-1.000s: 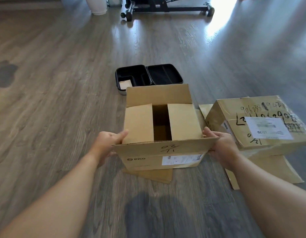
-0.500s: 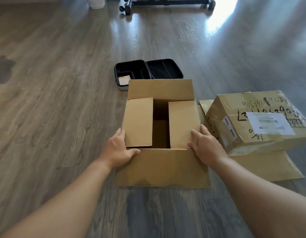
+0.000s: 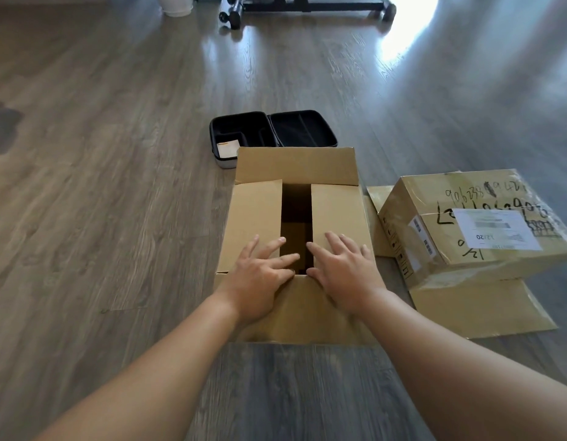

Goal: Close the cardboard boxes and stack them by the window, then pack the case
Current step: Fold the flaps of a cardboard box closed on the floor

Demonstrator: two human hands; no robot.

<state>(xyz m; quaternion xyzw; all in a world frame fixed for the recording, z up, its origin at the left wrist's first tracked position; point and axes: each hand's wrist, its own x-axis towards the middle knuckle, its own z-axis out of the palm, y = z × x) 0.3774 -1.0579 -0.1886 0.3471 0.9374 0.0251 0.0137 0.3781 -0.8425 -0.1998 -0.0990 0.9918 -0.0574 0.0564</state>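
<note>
Box: on floor, two side flaps folded in, gap between.
Left hand: fingers spread flat on left flap.
Right hand: fingers spread flat on right flap.

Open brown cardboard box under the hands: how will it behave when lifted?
The open brown cardboard box probably lifts light: the gap between its folded flaps shows only bare cardboard inside. Walls look stiff, but the unsealed far flap stands up and may swing. The left hand and right hand press the flaps flat; released, they might spring up.
</note>
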